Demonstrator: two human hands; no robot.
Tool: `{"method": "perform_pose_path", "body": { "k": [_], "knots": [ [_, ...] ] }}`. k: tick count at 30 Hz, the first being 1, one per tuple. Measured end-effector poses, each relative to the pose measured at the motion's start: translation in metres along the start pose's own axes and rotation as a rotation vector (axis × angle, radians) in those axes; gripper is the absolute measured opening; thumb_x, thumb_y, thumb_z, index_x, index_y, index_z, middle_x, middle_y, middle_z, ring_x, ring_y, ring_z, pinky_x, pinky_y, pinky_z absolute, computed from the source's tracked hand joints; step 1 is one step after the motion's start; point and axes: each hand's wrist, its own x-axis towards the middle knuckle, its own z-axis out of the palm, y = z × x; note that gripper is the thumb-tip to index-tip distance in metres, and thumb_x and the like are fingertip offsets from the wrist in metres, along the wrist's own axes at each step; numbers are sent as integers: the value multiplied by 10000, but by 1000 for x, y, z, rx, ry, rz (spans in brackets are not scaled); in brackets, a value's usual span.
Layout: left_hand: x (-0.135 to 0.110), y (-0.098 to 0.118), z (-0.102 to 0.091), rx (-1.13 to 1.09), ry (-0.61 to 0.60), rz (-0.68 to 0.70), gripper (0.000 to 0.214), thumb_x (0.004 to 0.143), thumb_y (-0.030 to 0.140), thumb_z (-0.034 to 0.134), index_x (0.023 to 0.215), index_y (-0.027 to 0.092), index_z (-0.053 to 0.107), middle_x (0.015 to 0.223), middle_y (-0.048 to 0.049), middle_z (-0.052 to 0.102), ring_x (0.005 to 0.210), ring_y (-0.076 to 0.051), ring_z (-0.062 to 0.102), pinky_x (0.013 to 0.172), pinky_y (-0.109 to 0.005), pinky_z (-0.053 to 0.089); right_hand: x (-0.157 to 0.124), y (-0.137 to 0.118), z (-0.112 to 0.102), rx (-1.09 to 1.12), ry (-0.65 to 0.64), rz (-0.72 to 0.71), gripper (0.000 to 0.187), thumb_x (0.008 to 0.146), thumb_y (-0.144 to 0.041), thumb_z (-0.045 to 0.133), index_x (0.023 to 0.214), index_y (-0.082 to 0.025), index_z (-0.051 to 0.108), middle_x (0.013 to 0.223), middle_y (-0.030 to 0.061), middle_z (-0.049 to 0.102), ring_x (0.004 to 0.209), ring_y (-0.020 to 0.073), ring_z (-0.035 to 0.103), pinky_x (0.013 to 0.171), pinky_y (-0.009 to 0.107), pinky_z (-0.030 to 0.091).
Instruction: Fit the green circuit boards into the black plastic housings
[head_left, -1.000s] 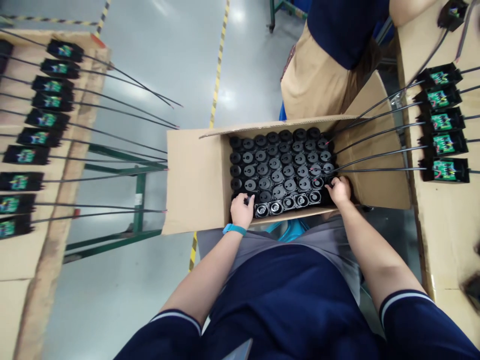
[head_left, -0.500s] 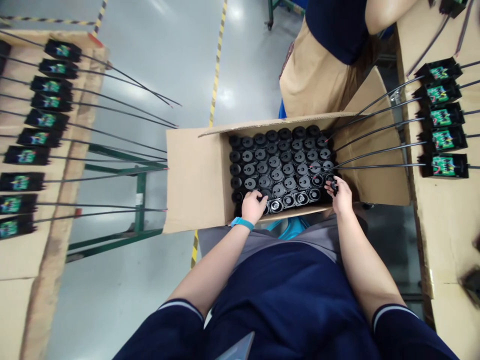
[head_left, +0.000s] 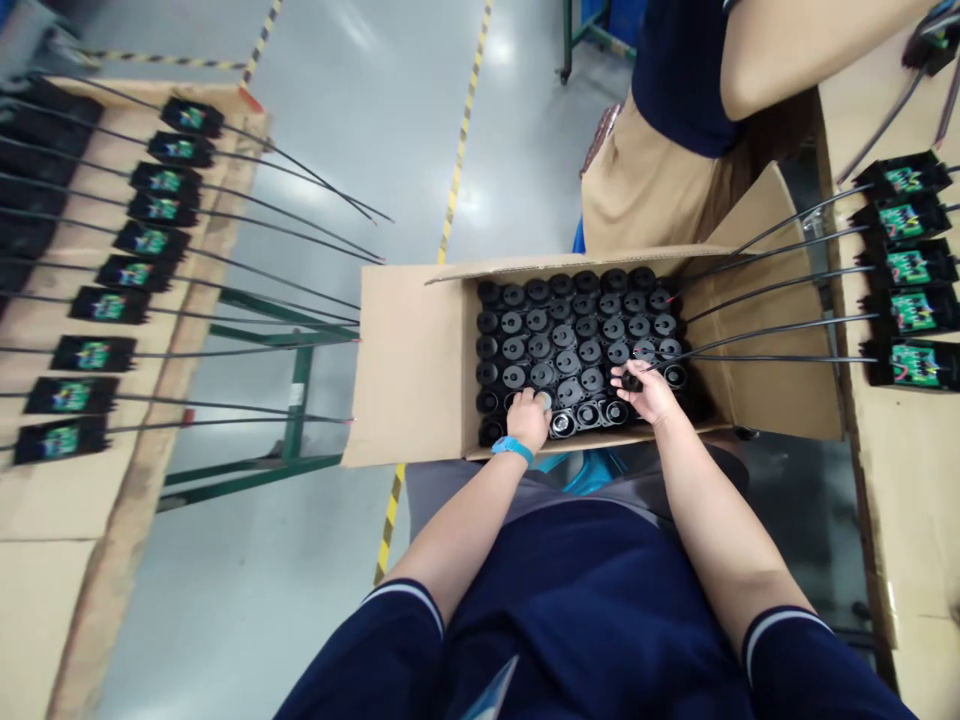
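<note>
Seen from the head camera, a worker's left hand [head_left: 531, 418], a blue wristband [head_left: 512, 448] at the wrist, lies fingers-down on the near row of round black parts [head_left: 570, 335] packed in an open cardboard box [head_left: 416, 370] at the lap — whether it grips one cannot be told. The right hand [head_left: 651, 395] is pinched around a single black part [head_left: 631, 381] just over the same rows, toward the box's right side. Thin black cables [head_left: 757, 330] from green-boarded modules [head_left: 911, 365] on the table [head_left: 862, 470] at right reach over the box — another person's arm [head_left: 810, 50] shows at top right.
</note>
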Motion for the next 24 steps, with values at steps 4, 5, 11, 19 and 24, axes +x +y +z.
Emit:
{"method": "perform_pose_path", "body": {
  "k": [4, 5, 11, 19, 24],
  "knots": [
    [2, -2, 1, -43, 32, 22, 98, 828, 194, 690, 925, 186, 678, 1124, -135, 613, 1118, -305, 550, 964, -408, 469, 10, 1, 28, -377, 26, -2, 350, 877, -557, 651, 881, -208, 614, 924, 70, 692, 909, 228, 667, 822, 346, 541],
    [1, -2, 1, -59, 43, 22, 88, 829, 212, 702, 909, 188, 671, 1132, -133, 619, 1120, -300, 554, 967, -402, 470, 10, 1, 36, -481, 23, -9, 285, 870, -483, 692, 909, -205, 641, 971, 76, 684, 965, 234, 655, 883, 352, 523],
    [-11, -15, -13, -139, 148, -90, 254, 906, 425, 664, 808, 201, 593, 1003, -84, 667, 982, -217, 636, 915, -322, 506, 10, 0, 71, -964, -67, -34, 242, 882, -188, 673, 1120, -152, 683, 1311, 205, 543, 1215, 328, 545, 1008, 429, 458],
    [18, -62, -64, -93, 148, -334, 336, 905, 294, 575, 1224, 190, 573, 1072, -106, 719, 971, -232, 701, 837, -321, 530, 21, 1, 69, -1245, -153, -117, 276, 950, -212, 590, 1199, -111, 655, 1285, 218, 523, 1199, 332, 521, 955, 405, 488],
    [47, -51, -67, 48, 6, -441, 337, 824, 245, 628, 1114, 74, 622, 1057, -256, 699, 1014, -384, 701, 865, -449, 538, 24, 1, 66, -1262, -170, -150, 293, 931, -243, 643, 1205, -139, 654, 1300, 193, 526, 1212, 309, 506, 998, 384, 470]
  ]
}}
